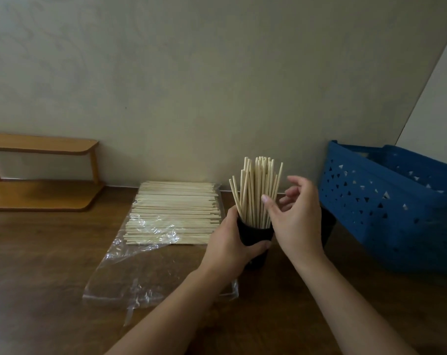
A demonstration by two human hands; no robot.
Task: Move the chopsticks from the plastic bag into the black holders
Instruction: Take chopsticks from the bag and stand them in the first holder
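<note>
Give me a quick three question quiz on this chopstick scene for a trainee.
1. True or false: the left hand grips the black holder.
2. Where do the loose chopsticks lie? A) in the blue basket B) on the plastic bag C) on the wooden shelf
3. Fill in: the right hand holds ____.

Key: 1 true; 2 B; 3 nothing, its fingers are spread beside the standing chopsticks.

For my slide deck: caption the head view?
Left hand grips black holder of wooden chopsticks; open right hand beside them.
</note>
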